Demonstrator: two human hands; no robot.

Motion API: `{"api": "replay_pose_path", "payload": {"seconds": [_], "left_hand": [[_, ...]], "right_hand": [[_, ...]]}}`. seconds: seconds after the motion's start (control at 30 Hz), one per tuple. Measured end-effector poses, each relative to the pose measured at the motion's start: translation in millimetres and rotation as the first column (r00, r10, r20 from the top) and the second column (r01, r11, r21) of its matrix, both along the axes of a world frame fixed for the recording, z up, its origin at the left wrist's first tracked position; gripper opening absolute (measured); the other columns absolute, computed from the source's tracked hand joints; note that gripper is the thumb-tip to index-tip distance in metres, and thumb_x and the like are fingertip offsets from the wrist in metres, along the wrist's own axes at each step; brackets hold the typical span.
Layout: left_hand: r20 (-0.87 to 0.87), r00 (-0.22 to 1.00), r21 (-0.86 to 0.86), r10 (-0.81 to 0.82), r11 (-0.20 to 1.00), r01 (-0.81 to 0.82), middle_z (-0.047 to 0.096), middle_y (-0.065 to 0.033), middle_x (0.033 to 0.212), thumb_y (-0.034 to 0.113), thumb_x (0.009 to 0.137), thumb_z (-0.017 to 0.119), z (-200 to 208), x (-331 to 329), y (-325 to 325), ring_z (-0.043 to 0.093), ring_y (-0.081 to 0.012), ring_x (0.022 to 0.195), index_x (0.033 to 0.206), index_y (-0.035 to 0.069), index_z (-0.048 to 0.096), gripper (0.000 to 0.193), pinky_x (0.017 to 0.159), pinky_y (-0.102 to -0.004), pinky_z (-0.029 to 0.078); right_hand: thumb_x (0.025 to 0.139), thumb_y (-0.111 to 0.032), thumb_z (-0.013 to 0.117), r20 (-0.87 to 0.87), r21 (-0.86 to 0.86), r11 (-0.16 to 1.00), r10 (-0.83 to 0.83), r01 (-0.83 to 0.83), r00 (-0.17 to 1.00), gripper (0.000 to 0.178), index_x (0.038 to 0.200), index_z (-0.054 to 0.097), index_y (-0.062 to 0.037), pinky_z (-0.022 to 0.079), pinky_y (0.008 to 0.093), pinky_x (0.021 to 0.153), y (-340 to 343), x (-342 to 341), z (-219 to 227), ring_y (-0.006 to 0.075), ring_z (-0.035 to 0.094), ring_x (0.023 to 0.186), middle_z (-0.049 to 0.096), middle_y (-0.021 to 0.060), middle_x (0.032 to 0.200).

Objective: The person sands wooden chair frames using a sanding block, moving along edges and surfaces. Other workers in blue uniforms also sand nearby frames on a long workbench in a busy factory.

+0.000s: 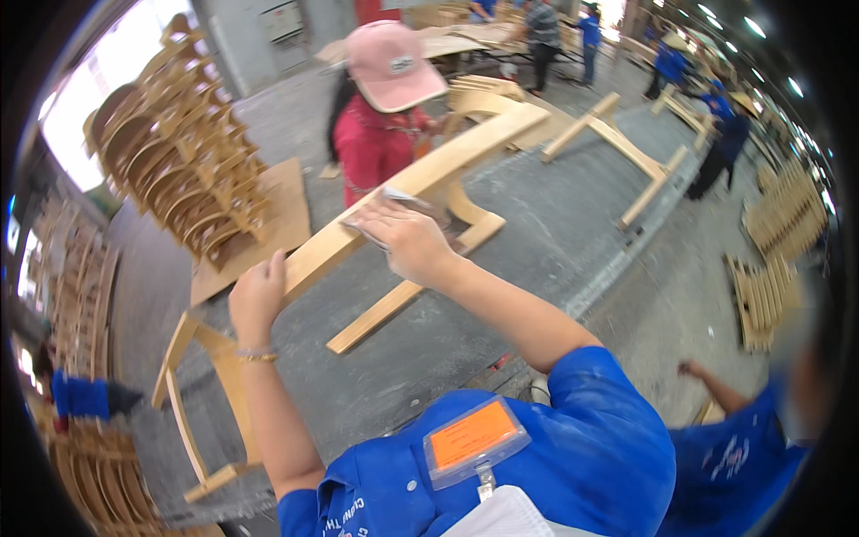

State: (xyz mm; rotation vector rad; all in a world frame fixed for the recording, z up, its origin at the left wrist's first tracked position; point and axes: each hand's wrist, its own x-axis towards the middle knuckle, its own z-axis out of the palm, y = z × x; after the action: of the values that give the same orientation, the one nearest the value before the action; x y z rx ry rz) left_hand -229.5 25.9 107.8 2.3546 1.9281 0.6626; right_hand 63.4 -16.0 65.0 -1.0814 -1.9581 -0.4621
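A long pale wooden chair frame [483,134] slants across the work table, its upper rail rising from near left to far right. My left hand [257,294] is closed around the near end of that rail. On top of the rail's middle lies my right hand [410,240], pressing a folded grey-white sheet of sandpaper [404,196] against the wood. The fingers are bent over the sheet and partly hide it. Beneath the rail, a straight wooden leg [376,316] of the frame rests on the table.
The grey table [537,215] also bears a curved frame [210,394] at left and another frame [626,157] at far right. Across it stands a person in a pink cap [389,63]. Stacked curved wooden parts [179,143] rise behind left. A person in blue [734,456] is close at right.
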Motion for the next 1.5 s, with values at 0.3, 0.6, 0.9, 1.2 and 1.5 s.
{"api": "replay_pose_path", "payload": {"seconds": [0.3,0.6,0.9,1.2,1.5], "left_hand": [[-0.012,1.000,-0.082,-0.001,0.997,0.000,0.073,-0.0232,0.095,0.055,0.107,0.042,6.8,9.8,-8.9,0.069,-0.0440,0.093,0.095,0.001,0.075,0.064,0.081,-0.0482,0.053],[0.017,0.994,-0.131,-0.110,0.985,0.111,0.066,-0.0274,0.088,0.051,0.107,0.052,7.3,0.0,8.7,0.064,-0.0409,0.080,0.096,-0.002,0.070,0.057,0.073,-0.0447,0.049],[0.136,0.920,0.132,-0.368,0.927,0.352,0.065,-0.0228,0.124,0.022,0.088,0.082,-48.4,-79.4,3.0,0.061,-0.0425,0.116,0.131,-0.004,0.059,0.056,0.102,-0.0475,0.047],[0.179,0.870,0.142,-0.459,0.887,0.439,0.063,-0.0195,0.119,0.010,0.083,0.081,-28.0,-70.5,-11.0,0.059,-0.0372,0.115,0.128,-0.003,0.058,0.053,0.105,-0.0440,0.045],[0.336,0.821,0.075,-0.461,0.882,0.465,0.059,-0.0147,0.111,0.006,0.084,0.081,-25.2,-57.9,-26.6,0.059,-0.0311,0.104,0.124,-0.003,0.057,0.048,0.099,-0.0375,0.046]], "right_hand": [[0.091,-0.006,0.059,-0.059,-0.310,0.626,-0.763,0.715,0.643,0.046,0.132,0.073,-0.0196,0.058,0.0415,0.097,44.3,262.3,40.2,0.0273,0.072,0.110,0.077,0.0101,0.118],[0.083,-0.001,0.064,-0.062,0.012,0.999,0.047,-0.047,0.997,0.040,0.121,0.075,-0.0119,0.053,0.0429,0.106,4.3,-33.4,3.2,0.0296,0.069,0.119,0.075,0.0112,0.119],[0.092,-0.010,0.059,-0.057,-0.276,0.753,-0.633,0.597,0.772,0.030,0.117,0.076,-0.0105,0.055,0.0437,0.099,34.0,185.6,31.5,0.0320,0.071,0.110,0.074,0.0141,0.117],[0.082,-0.005,0.065,0.005,-0.185,0.982,-0.039,0.039,0.999,0.033,0.111,0.078,-0.0154,0.052,0.0410,0.107,25.0,-27.6,-1.3,0.0267,0.069,0.117,0.075,0.0072,0.113],[0.084,-0.010,0.066,-0.085,-0.251,0.747,-0.651,0.616,0.754,0.030,0.111,0.078,-0.0128,0.056,0.0421,0.098,25.3,93.7,26.3,0.0275,0.068,0.117,0.076,0.0137,0.116]]}}
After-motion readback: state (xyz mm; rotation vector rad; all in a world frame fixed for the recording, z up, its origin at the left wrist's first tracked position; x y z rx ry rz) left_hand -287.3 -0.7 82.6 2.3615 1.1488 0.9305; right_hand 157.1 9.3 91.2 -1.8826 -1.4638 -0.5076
